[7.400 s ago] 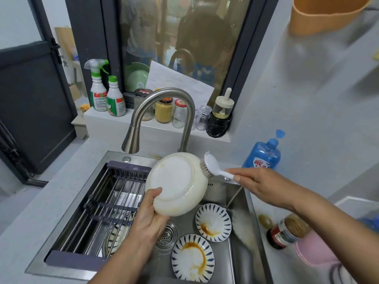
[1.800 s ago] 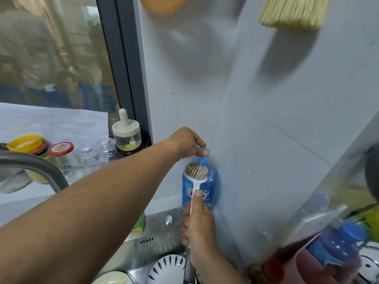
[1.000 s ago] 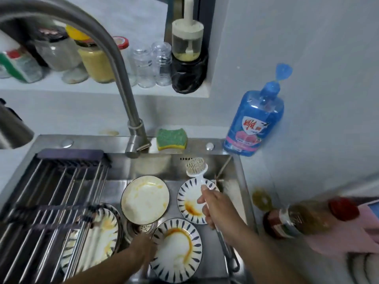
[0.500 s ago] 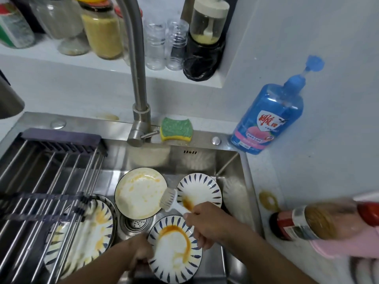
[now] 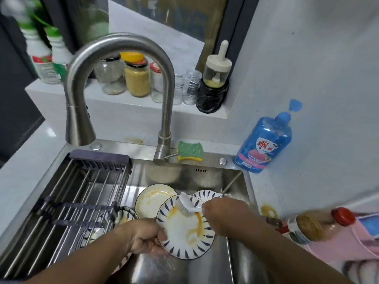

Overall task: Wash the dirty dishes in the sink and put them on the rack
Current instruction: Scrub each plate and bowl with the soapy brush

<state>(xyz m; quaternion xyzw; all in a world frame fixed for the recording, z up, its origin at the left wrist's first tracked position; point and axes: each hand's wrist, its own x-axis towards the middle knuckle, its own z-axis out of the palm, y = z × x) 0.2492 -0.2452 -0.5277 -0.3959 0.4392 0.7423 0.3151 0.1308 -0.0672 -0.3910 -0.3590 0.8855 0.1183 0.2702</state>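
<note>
Left hand (image 5: 143, 236) grips plate (image 5: 184, 240) at left rim; right hand (image 5: 223, 214) clamps brush (image 5: 184, 208), bristles on plate's far side, handle running right.

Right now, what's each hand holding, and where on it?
Left hand grips the striped plate by its left rim; right hand holds the dish brush by its handle.

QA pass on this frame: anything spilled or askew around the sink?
Yes. A brownish ring stain marks the counter right of the sink, and a red-lidded jar beside it lies on its side.
</note>
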